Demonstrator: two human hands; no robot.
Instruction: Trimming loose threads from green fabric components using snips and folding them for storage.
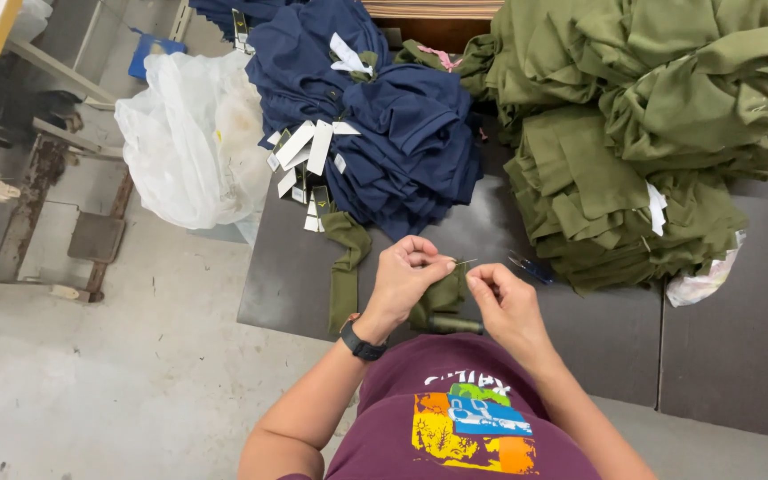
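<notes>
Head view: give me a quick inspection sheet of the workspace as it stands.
Surface: dark table, mostly covered.
Job's things: olive garment piece under both hands; a thin needle or thread between them, too fine to tell which.
Clutter: navy garment stack with white tags; olive garment pile; blue-handled snips.
Grippers: left hand pinched; right hand pinched.
Cables: nothing seen.
Surroundings: white plastic bag, concrete floor.

One head-worn view looks steeply down, close over the dark table (pixel 740 338); no second view.
</notes>
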